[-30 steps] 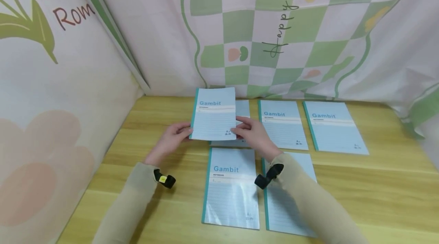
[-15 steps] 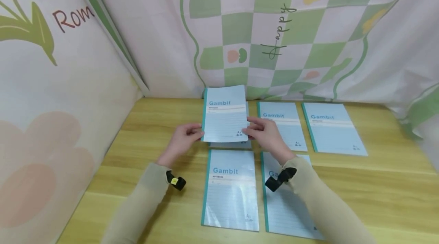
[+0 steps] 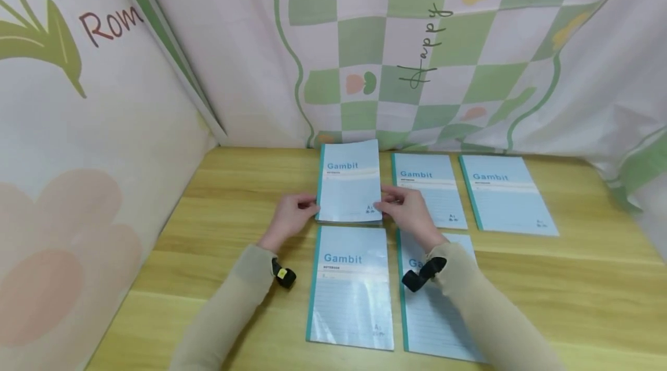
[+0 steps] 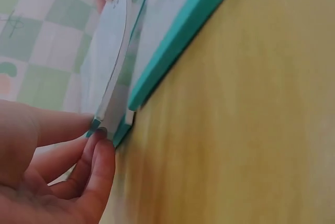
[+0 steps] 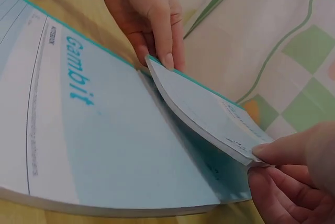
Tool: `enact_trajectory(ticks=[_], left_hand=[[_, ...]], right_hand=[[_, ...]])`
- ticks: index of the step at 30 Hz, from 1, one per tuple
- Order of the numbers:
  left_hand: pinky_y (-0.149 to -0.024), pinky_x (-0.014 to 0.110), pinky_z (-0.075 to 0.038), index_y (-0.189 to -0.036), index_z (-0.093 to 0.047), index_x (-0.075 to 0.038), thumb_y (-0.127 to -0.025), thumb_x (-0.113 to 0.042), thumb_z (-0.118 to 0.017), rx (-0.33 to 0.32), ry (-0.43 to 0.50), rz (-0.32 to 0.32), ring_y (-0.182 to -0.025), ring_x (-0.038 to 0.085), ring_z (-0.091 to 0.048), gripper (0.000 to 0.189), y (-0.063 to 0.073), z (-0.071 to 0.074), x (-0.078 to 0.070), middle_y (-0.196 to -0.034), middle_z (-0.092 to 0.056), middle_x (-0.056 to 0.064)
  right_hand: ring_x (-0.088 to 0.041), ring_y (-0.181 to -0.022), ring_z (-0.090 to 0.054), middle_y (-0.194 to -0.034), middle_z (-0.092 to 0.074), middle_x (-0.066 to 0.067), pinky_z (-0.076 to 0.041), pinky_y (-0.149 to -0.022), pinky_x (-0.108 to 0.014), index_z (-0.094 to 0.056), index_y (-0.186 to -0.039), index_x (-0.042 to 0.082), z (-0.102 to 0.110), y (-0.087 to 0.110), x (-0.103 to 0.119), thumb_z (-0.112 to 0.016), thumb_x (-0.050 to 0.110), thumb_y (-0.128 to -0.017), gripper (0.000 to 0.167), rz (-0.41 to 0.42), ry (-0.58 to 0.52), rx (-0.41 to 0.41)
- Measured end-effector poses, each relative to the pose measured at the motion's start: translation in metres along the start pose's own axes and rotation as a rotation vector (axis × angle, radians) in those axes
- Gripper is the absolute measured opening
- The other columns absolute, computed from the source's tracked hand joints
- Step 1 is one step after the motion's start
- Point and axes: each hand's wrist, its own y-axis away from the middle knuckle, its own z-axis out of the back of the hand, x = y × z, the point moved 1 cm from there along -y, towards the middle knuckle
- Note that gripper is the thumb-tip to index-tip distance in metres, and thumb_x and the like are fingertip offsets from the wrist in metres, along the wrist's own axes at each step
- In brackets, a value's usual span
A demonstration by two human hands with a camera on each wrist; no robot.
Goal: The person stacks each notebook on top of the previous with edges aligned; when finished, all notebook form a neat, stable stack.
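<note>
A light blue "Gambit" notebook (image 3: 349, 183) with a teal spine is pinched between both hands, just above another notebook (image 5: 212, 174) that lies under it on the table. My left hand (image 3: 293, 216) pinches its lower left corner at the spine, thumb on top and fingers beneath. At the lower right corner my right hand (image 3: 409, 212) pinches it the same way. In the right wrist view the held notebook sags slightly between the hands, with a gap below it. The lower notebook is almost wholly covered in the head view.
Closest to me lie a front left notebook (image 3: 350, 296) and a front right notebook (image 3: 438, 307), partly under my right forearm. A middle notebook (image 3: 429, 197) and a far right notebook (image 3: 508, 191) fill the back row. A patterned curtain (image 3: 406, 41) hangs behind the wooden table (image 3: 599, 290).
The held notebook has moved right and then down toward the notebook beneath, now nearly lined up over it. Both hands have moved along with it, keeping their pinch.
</note>
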Motion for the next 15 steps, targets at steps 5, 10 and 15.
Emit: enact_trajectory(ticks=[5,10,15], left_hand=[[-0.09,0.039,-0.055,-0.128,-0.07,-0.004,-0.098,-0.013,-0.07,0.006,-0.009,0.046,-0.105,0.022,-0.064,0.032,-0.0011,-0.004,0.0007,-0.112,-0.071,0.008],[-0.086,0.038,-0.056,-0.127,-0.071,-0.005,-0.097,-0.014,-0.072,0.001,-0.017,0.064,-0.101,0.02,-0.064,0.031,-0.0036,-0.0053,-0.0001,-0.11,-0.071,0.006],[-0.087,0.038,-0.056,-0.126,-0.071,-0.006,-0.097,-0.014,-0.072,0.004,-0.033,0.056,-0.103,0.021,-0.065,0.031,-0.005,-0.0051,0.001,-0.114,-0.072,0.008]], right_hand=[[-0.024,-0.095,-0.068,-0.113,-0.067,-0.013,-0.059,-0.08,-0.032,-0.055,-0.144,0.004,-0.0027,-0.0009,-0.0067,-0.073,0.018,-0.096,0.053,-0.013,0.025,0.016],[-0.021,-0.089,-0.068,-0.109,-0.068,-0.01,-0.059,-0.08,-0.033,-0.055,-0.144,0.005,-0.0031,-0.0037,-0.0087,-0.073,0.018,-0.096,0.053,-0.022,0.058,0.013],[-0.02,-0.082,-0.068,-0.105,-0.069,-0.01,-0.058,-0.077,-0.034,-0.056,-0.144,0.004,-0.0027,-0.0063,-0.008,-0.073,0.019,-0.096,0.052,-0.009,0.101,0.024]])
